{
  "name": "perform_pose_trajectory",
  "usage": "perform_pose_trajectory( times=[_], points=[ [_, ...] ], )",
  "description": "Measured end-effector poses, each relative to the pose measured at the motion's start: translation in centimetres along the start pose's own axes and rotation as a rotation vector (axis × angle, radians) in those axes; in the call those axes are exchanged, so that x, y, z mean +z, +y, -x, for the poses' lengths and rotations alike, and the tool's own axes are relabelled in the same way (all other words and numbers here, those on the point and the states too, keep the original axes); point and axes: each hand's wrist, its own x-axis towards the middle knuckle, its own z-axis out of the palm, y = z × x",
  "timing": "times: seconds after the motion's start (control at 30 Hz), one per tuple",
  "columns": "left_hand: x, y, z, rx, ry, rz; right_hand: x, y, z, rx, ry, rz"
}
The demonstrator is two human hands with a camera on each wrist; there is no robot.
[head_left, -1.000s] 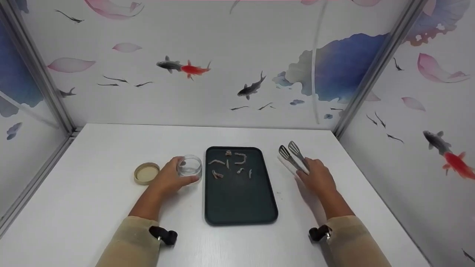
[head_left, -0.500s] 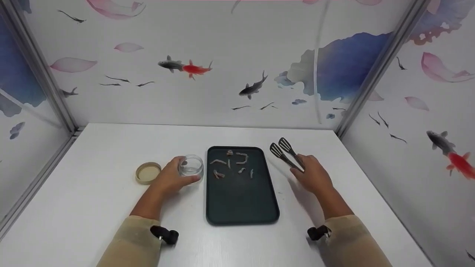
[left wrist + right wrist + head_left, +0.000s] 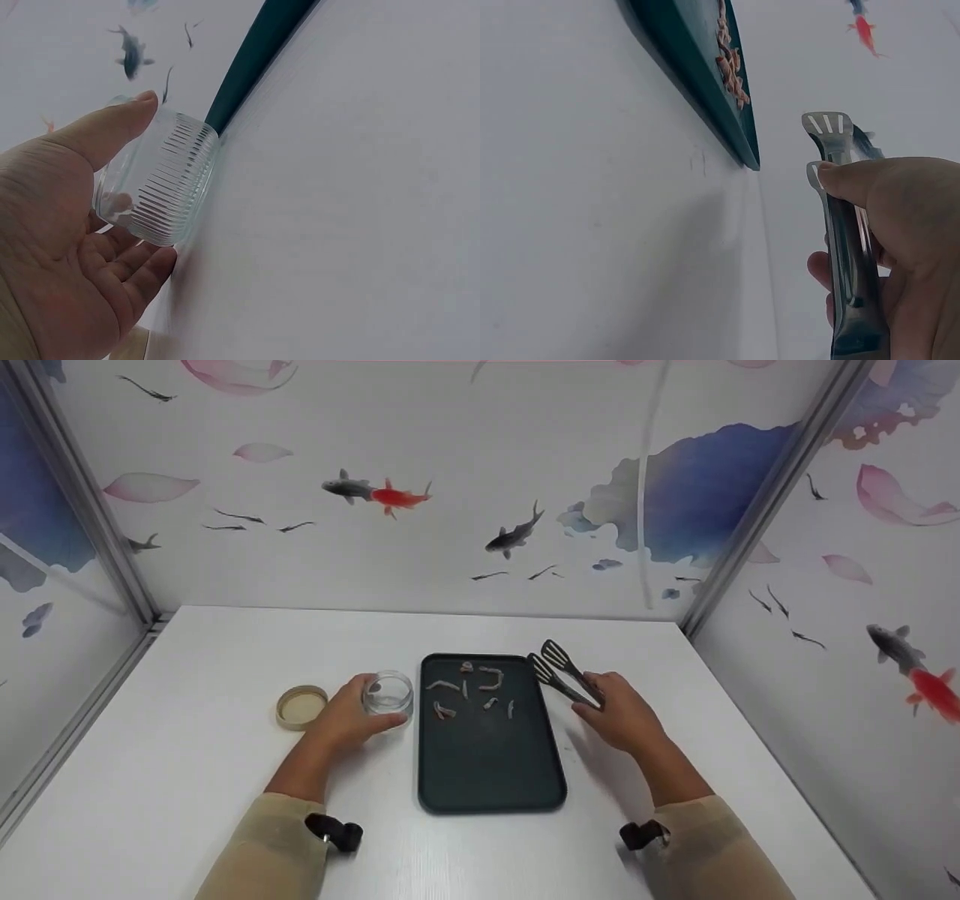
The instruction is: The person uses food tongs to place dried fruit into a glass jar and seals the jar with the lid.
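Note:
My left hand [image 3: 349,716] grips a clear ribbed glass jar [image 3: 169,176] left of the tray, thumb on the near side and fingers round the far side. The jar has no lid on it. My right hand [image 3: 622,711] holds metal tongs [image 3: 847,262] with slotted heads; the two arms are spread apart with nothing between them. The tong heads reach the upper right edge of the dark green tray [image 3: 491,769] in the head view. Several small brownish, dried-looking strips [image 3: 491,679] lie scattered over the far half of the tray.
A round tan lid [image 3: 301,708] lies on the white table [image 3: 225,765] left of the jar, close behind my left hand. Printed wall panels [image 3: 450,450] with metal corner posts enclose the table at the back and sides.
My right hand has carried the tongs leftward, from beside the tray to its upper right edge. My left hand and the jar have stayed in place.

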Motion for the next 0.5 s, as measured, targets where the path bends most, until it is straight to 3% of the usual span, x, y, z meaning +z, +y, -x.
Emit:
perform_pose_trajectory(
  times=[0.5],
  points=[
    [0.1, -0.1, 0.0, -0.003, 0.005, 0.010, 0.8, -1.4, 0.9, -0.084, -0.091, 0.005]
  ],
)
